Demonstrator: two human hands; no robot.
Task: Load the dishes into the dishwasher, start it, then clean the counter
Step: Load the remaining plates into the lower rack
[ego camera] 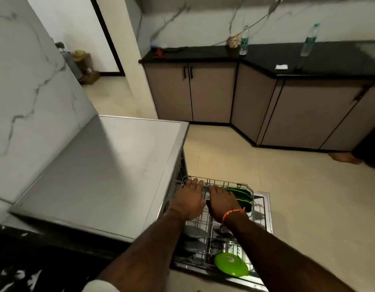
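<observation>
The dishwasher's wire rack (222,183) is pulled out over the open door (264,199), below the grey dishwasher top (110,165). Dark green plates (240,196) stand in the rack's far right part. A bright green lid (231,264) lies near its front, with grey plates (192,239) to the left. My left hand (189,202) reaches flat over the rack's far left, fingers straight. My right hand (221,202), with an orange wrist thread, lies flat over the rack beside the green plates. Whether either hand touches the wires is unclear.
A black counter (266,57) with beige cabinets runs along the far wall. Two plastic bottles (244,42) (307,44), a jar (233,41) and a white paper (281,67) stand on it. Beige floor lies between. A person's foot (344,158) is at right.
</observation>
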